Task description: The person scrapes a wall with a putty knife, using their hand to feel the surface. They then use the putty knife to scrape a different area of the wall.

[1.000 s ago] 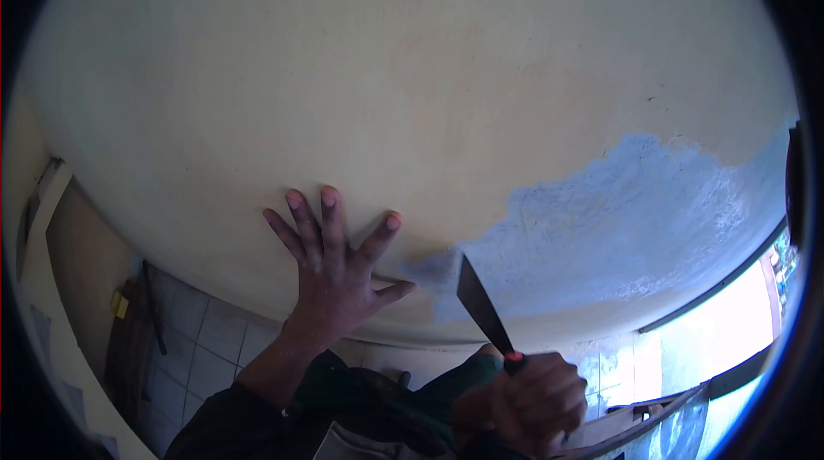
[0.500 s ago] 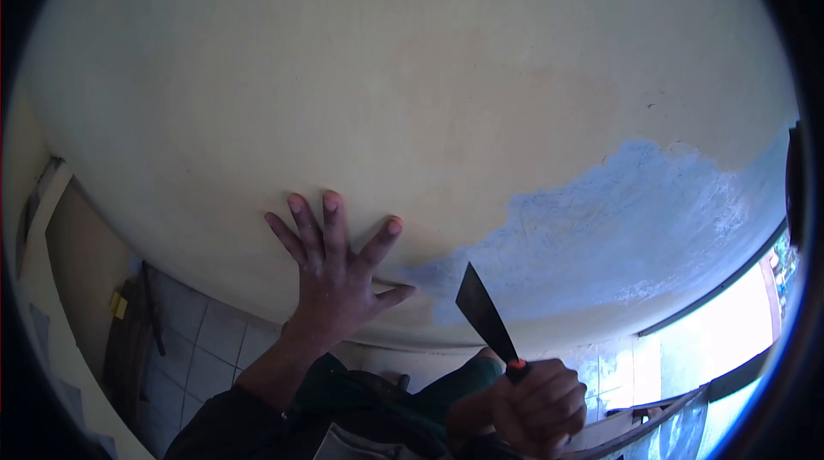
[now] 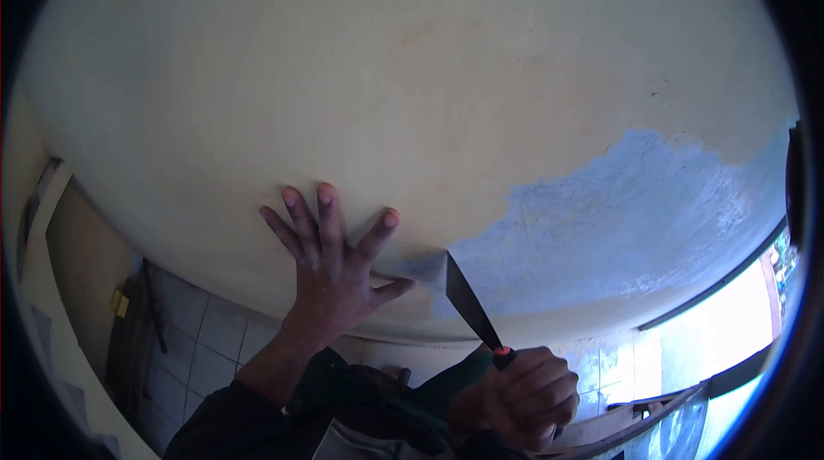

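Observation:
My left hand (image 3: pixel 330 275) lies against the cream wall (image 3: pixel 326 91) with its fingers spread. Wrapped round the dark handle of a scraper (image 3: pixel 470 304) is my right hand (image 3: pixel 534 396), at the lower middle. The scraper's dark, flared blade points up and left. Its tip meets the wall at the edge of a bluish bare patch (image 3: pixel 618 220), a short way right of my left thumb. Along the upper border of that patch the cream coating ends in a ragged line.
Pale floor tiles (image 3: pixel 219 331) show at the lower left, with dark wooden pieces (image 3: pixel 129 348) and a small yellow object (image 3: pixel 119 304) near them. At the lower right stands a long rail-like structure (image 3: pixel 652 417) beside a bright opening (image 3: pixel 717 323).
My right hand has moved the scraper up and to the left, bringing its blade tip onto the wall. My left hand stays nearly in place, spread on the wall.

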Available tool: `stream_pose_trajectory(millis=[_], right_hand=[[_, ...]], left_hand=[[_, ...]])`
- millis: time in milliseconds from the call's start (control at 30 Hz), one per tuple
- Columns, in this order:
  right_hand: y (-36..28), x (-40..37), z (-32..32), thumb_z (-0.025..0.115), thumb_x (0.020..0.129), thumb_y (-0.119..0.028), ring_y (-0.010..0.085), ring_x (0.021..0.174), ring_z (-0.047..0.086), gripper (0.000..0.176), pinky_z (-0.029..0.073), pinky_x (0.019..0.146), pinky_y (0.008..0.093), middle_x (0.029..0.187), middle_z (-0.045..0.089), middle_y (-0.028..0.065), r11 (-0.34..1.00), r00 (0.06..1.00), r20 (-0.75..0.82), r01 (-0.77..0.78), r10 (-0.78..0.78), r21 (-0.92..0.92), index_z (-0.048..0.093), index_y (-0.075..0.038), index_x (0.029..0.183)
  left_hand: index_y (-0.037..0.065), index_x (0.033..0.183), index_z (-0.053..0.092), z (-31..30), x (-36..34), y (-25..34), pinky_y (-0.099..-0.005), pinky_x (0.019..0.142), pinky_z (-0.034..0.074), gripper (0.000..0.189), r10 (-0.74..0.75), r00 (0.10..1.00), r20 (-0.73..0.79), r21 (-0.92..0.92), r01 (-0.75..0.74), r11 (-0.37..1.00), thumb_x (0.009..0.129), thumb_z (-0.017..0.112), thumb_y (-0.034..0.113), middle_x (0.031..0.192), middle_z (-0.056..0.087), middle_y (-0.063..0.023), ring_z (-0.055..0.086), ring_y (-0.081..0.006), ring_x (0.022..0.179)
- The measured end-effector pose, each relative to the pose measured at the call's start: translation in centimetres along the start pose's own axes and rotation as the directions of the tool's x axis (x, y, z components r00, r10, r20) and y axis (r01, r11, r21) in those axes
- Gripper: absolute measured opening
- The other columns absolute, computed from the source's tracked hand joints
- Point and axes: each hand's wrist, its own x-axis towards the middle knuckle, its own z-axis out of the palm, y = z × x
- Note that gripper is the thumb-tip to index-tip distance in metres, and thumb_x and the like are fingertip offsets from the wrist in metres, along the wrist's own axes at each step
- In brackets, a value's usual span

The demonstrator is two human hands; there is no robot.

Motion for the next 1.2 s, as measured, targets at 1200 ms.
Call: stream_pose_trajectory(millis=[1200], right_hand=[[0.4, -0.7, 3.3, 0.057, 0.08, -0.016, 0.0166, 0.038, 0.037, 0.028, 0.046, 0.055, 0.0385, 0.049, 0.042, 0.0022, 0.978, 0.978, -0.207, 0.056, -0.013, 0.201, 0.041, -0.009, 0.058]], left_hand=[[0.03, 0.148, 0.01, 0.0, -0.1, 0.0, -0.0778, 0.095, -0.001, 0.113, -0.004, 1.0, -0.006, 0.012, 0.004, 1.0, 0.06, 0.067, 0.073, 0.149, -0.009, -0.0289, -0.01, -0.0573, 0.133]])
